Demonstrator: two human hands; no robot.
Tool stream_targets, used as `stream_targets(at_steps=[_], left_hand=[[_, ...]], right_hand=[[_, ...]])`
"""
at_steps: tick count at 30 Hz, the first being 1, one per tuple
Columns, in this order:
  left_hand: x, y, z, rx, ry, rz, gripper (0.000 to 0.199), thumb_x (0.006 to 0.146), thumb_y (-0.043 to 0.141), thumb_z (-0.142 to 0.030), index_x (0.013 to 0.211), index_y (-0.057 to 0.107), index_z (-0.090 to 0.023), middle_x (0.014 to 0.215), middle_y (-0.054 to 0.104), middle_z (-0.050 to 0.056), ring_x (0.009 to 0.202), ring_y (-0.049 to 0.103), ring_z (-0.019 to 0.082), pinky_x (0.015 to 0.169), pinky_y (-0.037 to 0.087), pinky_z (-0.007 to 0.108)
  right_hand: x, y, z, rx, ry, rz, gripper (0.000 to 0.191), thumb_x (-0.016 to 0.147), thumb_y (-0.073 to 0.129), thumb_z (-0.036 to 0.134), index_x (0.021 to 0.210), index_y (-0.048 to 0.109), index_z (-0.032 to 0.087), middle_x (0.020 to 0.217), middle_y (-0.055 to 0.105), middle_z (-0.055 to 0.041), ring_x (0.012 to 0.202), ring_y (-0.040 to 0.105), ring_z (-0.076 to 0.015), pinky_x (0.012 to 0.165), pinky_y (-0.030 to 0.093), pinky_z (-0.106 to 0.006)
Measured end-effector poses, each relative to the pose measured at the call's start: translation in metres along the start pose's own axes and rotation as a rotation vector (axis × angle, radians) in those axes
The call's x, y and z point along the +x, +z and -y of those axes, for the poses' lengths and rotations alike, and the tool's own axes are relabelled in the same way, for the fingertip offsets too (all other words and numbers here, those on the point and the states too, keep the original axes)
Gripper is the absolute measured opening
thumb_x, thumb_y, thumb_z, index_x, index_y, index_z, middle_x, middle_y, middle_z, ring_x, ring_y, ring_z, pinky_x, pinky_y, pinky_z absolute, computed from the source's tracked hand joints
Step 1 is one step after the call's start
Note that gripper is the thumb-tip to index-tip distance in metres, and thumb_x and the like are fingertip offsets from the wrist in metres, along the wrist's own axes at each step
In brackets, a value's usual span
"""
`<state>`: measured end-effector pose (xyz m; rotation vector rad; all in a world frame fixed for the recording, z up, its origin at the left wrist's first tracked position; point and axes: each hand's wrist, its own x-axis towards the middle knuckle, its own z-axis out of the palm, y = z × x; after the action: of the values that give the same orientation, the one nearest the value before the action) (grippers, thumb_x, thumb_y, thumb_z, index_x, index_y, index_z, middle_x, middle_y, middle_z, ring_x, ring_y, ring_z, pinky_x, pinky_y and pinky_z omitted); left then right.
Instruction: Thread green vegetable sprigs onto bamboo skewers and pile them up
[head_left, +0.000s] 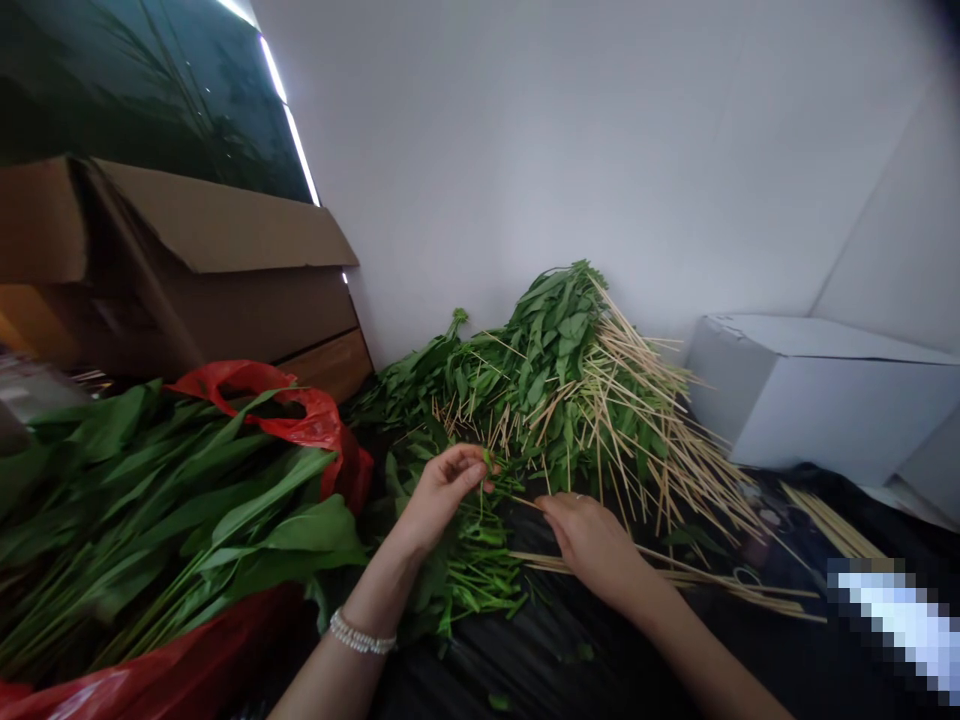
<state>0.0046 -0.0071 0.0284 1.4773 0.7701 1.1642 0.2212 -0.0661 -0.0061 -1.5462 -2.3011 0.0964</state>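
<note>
My left hand (450, 485), with a beaded bracelet at the wrist, is closed in a pinch on a folded green leaf (487, 462). To its right, my right hand (589, 540) is closed on a thin bamboo skewer (523, 500), whose end points left toward the leaf. The skewer and the leaf look slightly apart. Below my left hand lie cut green stems (484, 575). Loose bamboo skewers (750, 592) lie under and beyond my right hand. Behind both hands rises a heap of skewered leaves (555, 340), its bare sticks pointing to the lower right.
At left, a red plastic bag (300, 425) holds long broad leaves (172, 500). An open cardboard box (225, 310) stands behind it. A white box (840, 400) and more skewers (832, 520) are at right. Black sheeting (540, 670) covers the work surface.
</note>
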Motion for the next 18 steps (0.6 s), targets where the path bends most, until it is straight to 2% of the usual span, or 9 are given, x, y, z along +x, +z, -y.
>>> stream_targets(at_steps=[4,7,9,13,18], left_hand=[[-0.006,-0.001,0.019,-0.157,-0.113,-0.039,0.035,0.073,0.079,-0.040,0.094,0.065,-0.015,0.085,0.072,0.006,0.068,0.065,0.013,0.066,0.047,0.023],[-0.009,-0.001,0.017,-0.230,-0.126,-0.036,0.041,0.075,0.078,-0.038,0.107,0.063,-0.019,0.085,0.073,0.004,0.069,0.065,0.012,0.069,0.048,0.023],[-0.010,0.000,0.014,-0.255,-0.144,-0.015,0.041,0.075,0.078,-0.036,0.110,0.062,-0.020,0.084,0.073,0.003,0.069,0.065,0.011,0.070,0.049,0.023],[-0.012,0.003,0.014,-0.330,-0.226,0.027,0.038,0.076,0.078,-0.033,0.108,0.065,-0.019,0.085,0.073,0.004,0.073,0.066,0.011,0.075,0.051,0.023],[-0.014,0.003,0.014,-0.419,-0.276,0.052,0.037,0.072,0.082,-0.027,0.105,0.067,-0.018,0.086,0.072,0.002,0.074,0.067,0.009,0.072,0.051,0.018]], right_hand=[[0.000,0.004,0.000,-0.003,-0.103,-0.223,0.030,0.096,0.037,0.013,0.111,0.063,0.018,0.092,0.065,-0.0060,0.089,0.059,-0.0192,0.082,0.042,-0.032],[-0.002,0.004,0.004,-0.040,-0.200,-0.424,0.033,0.096,0.038,0.011,0.122,0.058,0.014,0.089,0.064,-0.0067,0.084,0.057,-0.0197,0.080,0.042,-0.034],[-0.003,0.003,0.007,-0.084,-0.269,-0.508,0.038,0.095,0.039,0.007,0.129,0.054,0.012,0.084,0.062,-0.0059,0.078,0.056,-0.0186,0.076,0.043,-0.032],[-0.007,0.004,0.013,-0.133,-0.320,-0.569,0.045,0.092,0.037,0.003,0.134,0.051,0.013,0.078,0.059,-0.0036,0.069,0.054,-0.0160,0.068,0.043,-0.029],[-0.007,0.000,0.016,-0.111,-0.216,-0.539,0.042,0.094,0.036,0.009,0.133,0.052,0.011,0.083,0.062,-0.0071,0.078,0.055,-0.0189,0.074,0.044,-0.031]])
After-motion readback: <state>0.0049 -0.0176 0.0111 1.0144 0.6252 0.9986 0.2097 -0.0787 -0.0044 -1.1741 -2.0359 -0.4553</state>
